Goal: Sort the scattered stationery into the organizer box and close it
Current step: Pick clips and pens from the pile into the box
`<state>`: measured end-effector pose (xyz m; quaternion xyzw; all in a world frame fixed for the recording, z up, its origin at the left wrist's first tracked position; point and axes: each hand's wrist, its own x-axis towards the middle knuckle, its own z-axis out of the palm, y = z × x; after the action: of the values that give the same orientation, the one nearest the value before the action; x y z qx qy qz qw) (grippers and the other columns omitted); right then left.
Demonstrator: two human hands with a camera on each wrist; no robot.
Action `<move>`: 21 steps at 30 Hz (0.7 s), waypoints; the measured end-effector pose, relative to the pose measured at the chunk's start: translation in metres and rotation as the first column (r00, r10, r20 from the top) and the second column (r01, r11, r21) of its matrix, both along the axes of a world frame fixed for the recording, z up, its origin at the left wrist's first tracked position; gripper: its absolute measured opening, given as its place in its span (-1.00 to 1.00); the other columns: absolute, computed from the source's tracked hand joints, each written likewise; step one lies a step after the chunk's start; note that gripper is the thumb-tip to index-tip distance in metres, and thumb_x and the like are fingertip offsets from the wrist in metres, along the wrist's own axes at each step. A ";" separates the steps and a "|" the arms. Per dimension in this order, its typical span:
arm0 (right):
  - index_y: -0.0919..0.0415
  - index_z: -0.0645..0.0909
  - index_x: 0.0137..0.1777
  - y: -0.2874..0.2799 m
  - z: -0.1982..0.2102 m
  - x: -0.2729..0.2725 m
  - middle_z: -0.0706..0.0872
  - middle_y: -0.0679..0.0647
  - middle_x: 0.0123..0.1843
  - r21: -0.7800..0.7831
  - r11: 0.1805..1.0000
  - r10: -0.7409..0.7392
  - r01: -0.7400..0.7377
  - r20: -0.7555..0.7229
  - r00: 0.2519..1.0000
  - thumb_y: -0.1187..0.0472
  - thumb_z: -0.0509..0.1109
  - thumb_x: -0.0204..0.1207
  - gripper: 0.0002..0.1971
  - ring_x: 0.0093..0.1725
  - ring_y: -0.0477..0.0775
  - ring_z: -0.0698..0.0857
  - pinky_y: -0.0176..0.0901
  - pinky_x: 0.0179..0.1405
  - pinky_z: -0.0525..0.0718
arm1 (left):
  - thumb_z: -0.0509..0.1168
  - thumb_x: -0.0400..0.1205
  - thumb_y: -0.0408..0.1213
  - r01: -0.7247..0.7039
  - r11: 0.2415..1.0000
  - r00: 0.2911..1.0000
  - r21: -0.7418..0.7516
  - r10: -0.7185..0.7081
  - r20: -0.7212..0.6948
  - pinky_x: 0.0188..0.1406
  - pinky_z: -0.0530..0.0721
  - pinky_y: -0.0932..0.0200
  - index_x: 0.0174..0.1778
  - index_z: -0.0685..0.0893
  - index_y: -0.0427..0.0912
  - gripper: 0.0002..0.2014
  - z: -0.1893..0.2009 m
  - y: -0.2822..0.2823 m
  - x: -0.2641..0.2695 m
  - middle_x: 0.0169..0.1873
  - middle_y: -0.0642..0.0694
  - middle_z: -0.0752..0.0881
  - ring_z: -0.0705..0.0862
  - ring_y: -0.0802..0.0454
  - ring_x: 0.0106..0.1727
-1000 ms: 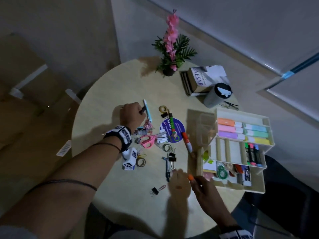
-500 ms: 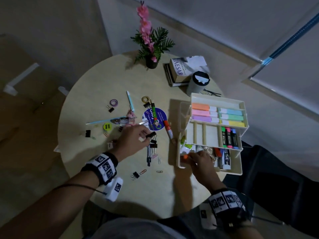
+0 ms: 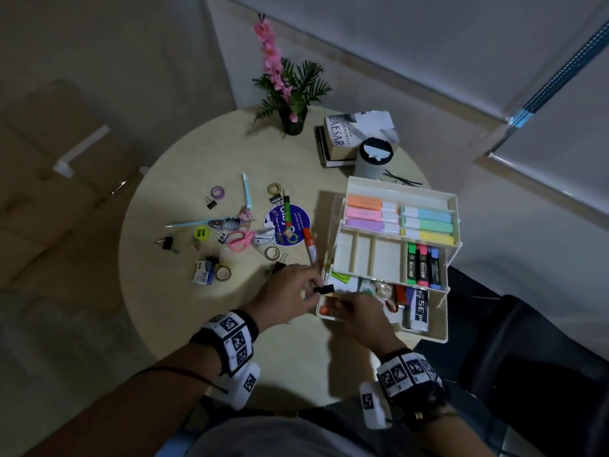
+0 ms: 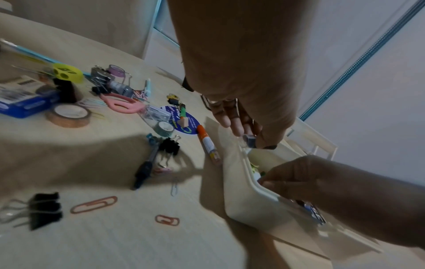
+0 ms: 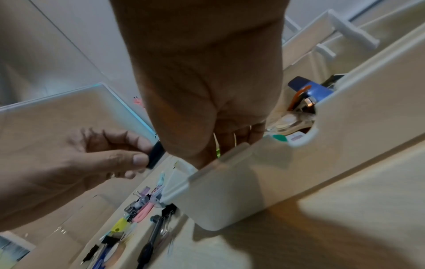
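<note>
Head view: organizer box (image 3: pixel 441 336) open, trays part-filled | my left hand (image 3: pixel 290 296) pinches small black item (image 3: pixel 324 289) at its rim | right hand (image 3: pixel 359 316) inside, fingers hidden, cannot tell | much stationery still scattered; closing not yet done

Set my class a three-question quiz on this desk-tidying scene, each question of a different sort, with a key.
1. True or false: the box is closed.
2. Where are the pink scissors? A on the table; B in the box; C held aloft.
3. Fill in: the left hand pinches a small ____ item.
Key: 1 false; 2 A; 3 black.
</note>
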<state>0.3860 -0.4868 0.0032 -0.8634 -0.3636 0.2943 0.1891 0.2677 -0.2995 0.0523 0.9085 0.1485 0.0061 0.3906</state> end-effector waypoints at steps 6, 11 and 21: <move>0.02 0.86 0.11 -0.040 0.003 0.007 0.88 -0.05 -0.14 0.191 0.968 -0.153 0.160 -0.053 0.987 0.28 0.38 0.72 -0.77 -0.27 -0.17 0.75 -0.13 -0.21 0.72 | 0.46 0.65 -0.14 0.146 0.963 0.988 0.227 -0.131 -0.079 -0.09 0.66 0.05 0.04 0.77 0.03 -0.91 0.000 -0.039 0.032 -0.04 0.06 0.81 0.74 0.02 -0.03; 0.10 0.83 0.00 -0.061 0.015 0.011 0.83 -0.07 -0.22 0.267 0.948 -0.169 0.175 -0.044 0.985 0.36 0.39 0.70 -0.79 -0.29 -0.17 0.70 -0.13 -0.26 0.63 | 0.39 0.67 -0.21 0.291 0.868 0.943 0.402 -0.188 -0.276 -0.16 0.64 0.04 -0.03 0.77 0.00 -0.95 0.005 -0.052 0.049 -0.11 -0.04 0.83 0.79 -0.13 -0.10; 0.04 0.84 0.06 -0.049 0.021 0.000 0.86 -0.10 -0.10 0.383 0.902 -0.206 0.201 -0.029 0.978 0.37 0.47 0.66 -0.79 -0.17 -0.03 0.80 0.01 -0.14 0.77 | 0.35 0.73 -0.25 0.366 0.853 0.923 0.372 -0.280 -0.265 -0.18 0.36 0.05 0.07 0.78 -0.12 -0.89 0.020 -0.052 0.041 0.00 -0.15 0.83 0.77 -0.19 0.02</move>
<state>0.3864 -0.5356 0.0238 -0.8445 -0.3233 0.1910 0.3819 0.3088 -0.3516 0.0721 0.9781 0.0270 -0.1205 0.1675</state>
